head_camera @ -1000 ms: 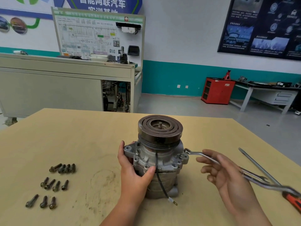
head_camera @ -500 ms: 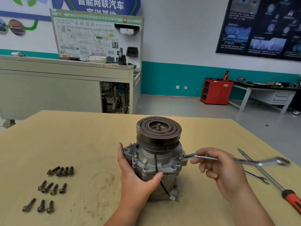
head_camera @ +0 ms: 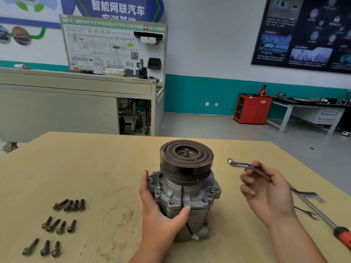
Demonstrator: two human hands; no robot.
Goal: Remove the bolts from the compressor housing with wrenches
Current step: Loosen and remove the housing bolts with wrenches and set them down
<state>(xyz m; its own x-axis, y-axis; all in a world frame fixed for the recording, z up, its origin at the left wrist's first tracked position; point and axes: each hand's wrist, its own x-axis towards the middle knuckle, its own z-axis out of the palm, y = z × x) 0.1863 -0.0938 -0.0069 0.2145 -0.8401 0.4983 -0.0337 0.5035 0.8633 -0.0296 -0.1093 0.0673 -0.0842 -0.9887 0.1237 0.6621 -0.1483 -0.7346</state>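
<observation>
The grey metal compressor stands upright mid-table with its dark pulley on top. My left hand grips its housing from the left, thumb across the front flange. A bolt head shows on the right flange. My right hand holds a steel wrench in the air, to the right of the compressor and apart from it, with its ring end pointing left. Several removed bolts lie in rows on the table at the left.
The wooden table carries a second wrench and a long screwdriver with an orange handle at the right, behind my right hand. A grey workbench, a red cabinet and a desk stand across the floor beyond.
My right hand has lifted the wrench off the right flange bolt and moved it up and to the right. My left hand keeps its hold on the compressor.
</observation>
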